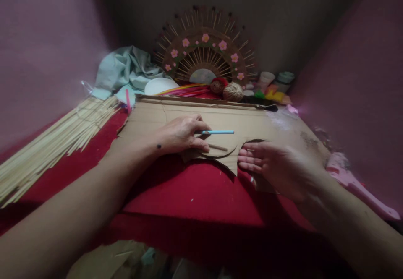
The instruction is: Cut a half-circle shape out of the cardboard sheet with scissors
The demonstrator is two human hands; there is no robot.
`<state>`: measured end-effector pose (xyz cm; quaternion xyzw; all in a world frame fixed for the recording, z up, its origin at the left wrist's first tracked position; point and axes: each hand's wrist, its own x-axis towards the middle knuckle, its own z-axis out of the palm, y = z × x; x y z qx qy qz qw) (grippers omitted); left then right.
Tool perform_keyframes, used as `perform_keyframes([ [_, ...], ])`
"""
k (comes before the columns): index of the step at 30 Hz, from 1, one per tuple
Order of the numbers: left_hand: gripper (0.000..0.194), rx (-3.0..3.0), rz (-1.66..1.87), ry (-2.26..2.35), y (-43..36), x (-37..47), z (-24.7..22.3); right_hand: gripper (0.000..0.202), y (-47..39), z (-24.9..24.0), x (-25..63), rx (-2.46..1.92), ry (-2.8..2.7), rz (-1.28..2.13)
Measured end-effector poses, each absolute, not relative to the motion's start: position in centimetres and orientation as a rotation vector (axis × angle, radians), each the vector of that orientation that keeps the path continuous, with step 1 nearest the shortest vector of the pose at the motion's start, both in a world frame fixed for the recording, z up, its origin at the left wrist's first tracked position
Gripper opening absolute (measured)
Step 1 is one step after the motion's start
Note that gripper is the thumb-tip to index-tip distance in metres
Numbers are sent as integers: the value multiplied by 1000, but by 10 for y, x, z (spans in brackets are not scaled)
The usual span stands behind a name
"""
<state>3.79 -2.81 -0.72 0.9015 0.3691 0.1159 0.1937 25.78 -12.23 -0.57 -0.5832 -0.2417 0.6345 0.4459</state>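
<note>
Cardboard: the large tan sheet lies flat on the red cloth, in the middle of the scene, its near edge cut in curves with a point between my hands.
Blue stick: the thin light-blue stick lies over the cardboard, its left end at my left fingers.
Brown strip: a short, narrow strip sits just nearer to me than the stick.
Left hand: my left hand is on the cardboard, thumb and forefinger parted around the stick's end – whether they grip it, I cannot tell.
Right hand: my right hand is at the curved cut, palm showing, fingers straight and close together; my thumb is hidden.
Left side: a bundle of pale sticks slants over the cloth, with crumpled light-green fabric beyond its far end.
Far side: a round-topped fan piece with pink flowers stands upright – a ball of beige twine and a white disc sit in front.
Right side: a pink tool, too blurred to name, lies beyond my right wrist; cups stand at the far right.
</note>
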Motion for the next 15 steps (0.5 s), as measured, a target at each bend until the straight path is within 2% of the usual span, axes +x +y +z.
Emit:
perform_keyframes([
  [9,36,2549,327,971,-21,36,-8,13,-117,5,259,-1426,-504,1685],
  [15,31,2455,369,962,-20,34,-3,13,-117,3,255,-1386,-416,1639],
])
